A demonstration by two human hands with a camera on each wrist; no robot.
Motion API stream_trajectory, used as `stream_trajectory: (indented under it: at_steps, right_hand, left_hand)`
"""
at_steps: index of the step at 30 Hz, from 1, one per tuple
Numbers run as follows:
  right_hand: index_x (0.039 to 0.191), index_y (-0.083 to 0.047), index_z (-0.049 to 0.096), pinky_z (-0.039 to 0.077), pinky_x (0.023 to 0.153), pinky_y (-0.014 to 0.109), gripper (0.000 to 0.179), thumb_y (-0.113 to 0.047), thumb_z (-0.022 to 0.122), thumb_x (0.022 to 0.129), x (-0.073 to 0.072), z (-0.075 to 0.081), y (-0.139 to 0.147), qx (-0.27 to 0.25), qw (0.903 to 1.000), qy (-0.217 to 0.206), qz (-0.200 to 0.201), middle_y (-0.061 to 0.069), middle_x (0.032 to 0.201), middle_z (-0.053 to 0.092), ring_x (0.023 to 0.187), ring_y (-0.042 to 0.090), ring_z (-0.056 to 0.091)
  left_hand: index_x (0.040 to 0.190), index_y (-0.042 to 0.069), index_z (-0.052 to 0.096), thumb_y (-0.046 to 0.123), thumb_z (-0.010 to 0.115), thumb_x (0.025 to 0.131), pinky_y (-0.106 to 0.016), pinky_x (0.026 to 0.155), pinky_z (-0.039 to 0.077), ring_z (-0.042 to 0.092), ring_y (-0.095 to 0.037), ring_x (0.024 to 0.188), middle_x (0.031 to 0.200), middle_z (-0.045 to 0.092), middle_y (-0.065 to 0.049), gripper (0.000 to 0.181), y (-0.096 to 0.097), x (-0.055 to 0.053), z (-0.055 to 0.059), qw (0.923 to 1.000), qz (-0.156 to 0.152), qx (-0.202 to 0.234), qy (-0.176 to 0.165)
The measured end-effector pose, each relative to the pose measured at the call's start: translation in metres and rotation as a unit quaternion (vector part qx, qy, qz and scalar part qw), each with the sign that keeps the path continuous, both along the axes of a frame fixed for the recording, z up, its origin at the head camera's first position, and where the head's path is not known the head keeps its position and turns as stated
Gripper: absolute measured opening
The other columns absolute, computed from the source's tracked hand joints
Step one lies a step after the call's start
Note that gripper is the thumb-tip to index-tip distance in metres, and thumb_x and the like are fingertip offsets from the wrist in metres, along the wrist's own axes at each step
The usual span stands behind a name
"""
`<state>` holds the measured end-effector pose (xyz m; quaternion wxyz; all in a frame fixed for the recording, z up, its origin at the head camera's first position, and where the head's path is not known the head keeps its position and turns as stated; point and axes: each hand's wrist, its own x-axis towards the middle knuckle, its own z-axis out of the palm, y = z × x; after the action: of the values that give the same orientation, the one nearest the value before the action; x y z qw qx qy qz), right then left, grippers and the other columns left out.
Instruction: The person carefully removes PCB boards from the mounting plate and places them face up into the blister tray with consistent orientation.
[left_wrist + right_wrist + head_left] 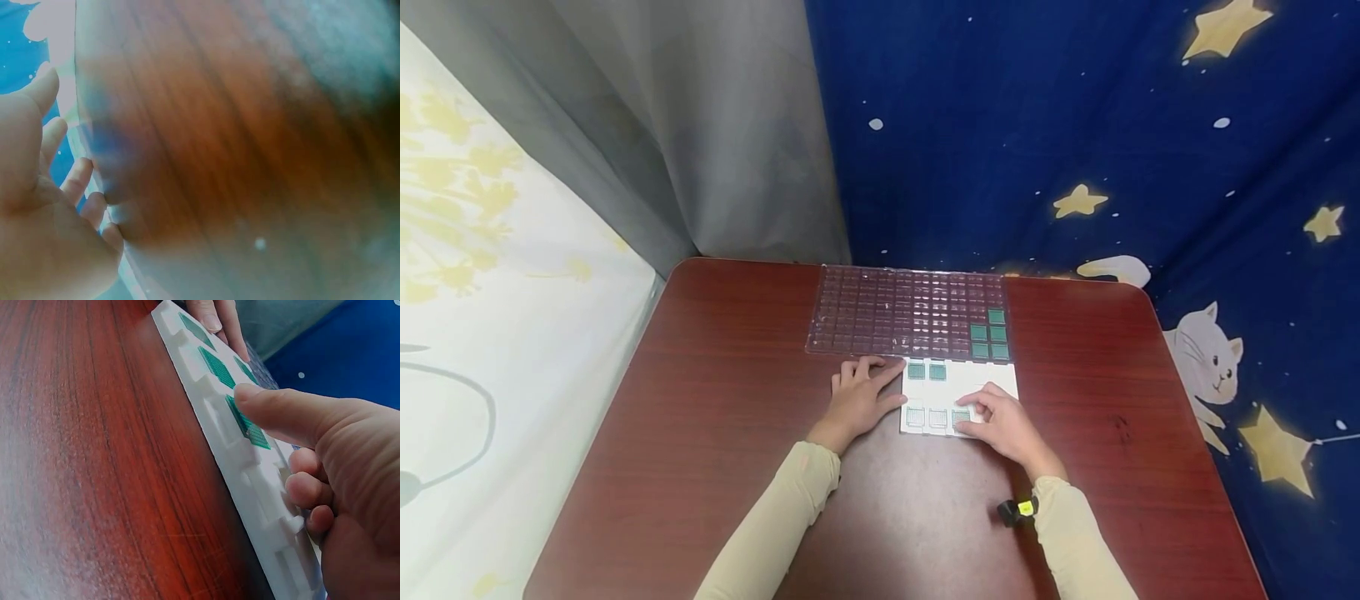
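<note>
Long, pale beige sleeves, plain and softly creased, cover the left forearm (763, 521) and right forearm (1081, 537). A small black block (1008, 513) with a yellow marking (1026, 507) juts beside the right cuff (1049, 485).

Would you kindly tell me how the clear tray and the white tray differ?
The clear tray is see-through; the white tray is opaque. The clear tray is larger, with many more pockets than the white tray. In the head view, the clear tray lies beyond the white tray. Both hold green squares.
</note>
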<state>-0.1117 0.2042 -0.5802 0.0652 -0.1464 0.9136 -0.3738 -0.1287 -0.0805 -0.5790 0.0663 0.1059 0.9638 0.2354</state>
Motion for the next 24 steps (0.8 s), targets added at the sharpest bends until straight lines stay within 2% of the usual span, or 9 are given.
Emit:
stream_trajectory:
  at_steps: [6, 24]
  right_hand:
    - [0.108, -0.017, 0.079, 0.042, 0.068, 0.021, 0.033, -0.025, 0.090, 0.077, -0.0004, -0.0016, -0.0005, 0.002, 0.9999, 0.004, 0.015, -0.003, 0.084, 0.050, 0.076, 0.007, 0.046]
    - [0.105, -0.017, 0.080, 0.043, 0.068, 0.021, 0.030, -0.025, 0.089, 0.078, 0.0012, -0.0030, 0.0008, -0.002, 0.9995, 0.020, 0.023, -0.003, 0.083, 0.052, 0.076, 0.006, 0.047]
  left_hand:
    - [0.154, 0.042, 0.043, 0.057, 0.060, 0.097, -0.052, 0.097, 0.030, 0.035, -0.035, 0.130, 0.154, 0.041, -0.006, 0.061, -0.0004, -0.0007, -0.0012, 1.0000, -0.001, -0.002, -0.002]
    - [0.155, 0.044, 0.040, 0.058, 0.059, 0.097, -0.052, 0.099, 0.030, 0.034, -0.034, 0.132, 0.156, 0.039, -0.006, 0.062, -0.0002, -0.0012, -0.0018, 0.9999, -0.002, -0.007, -0.013]
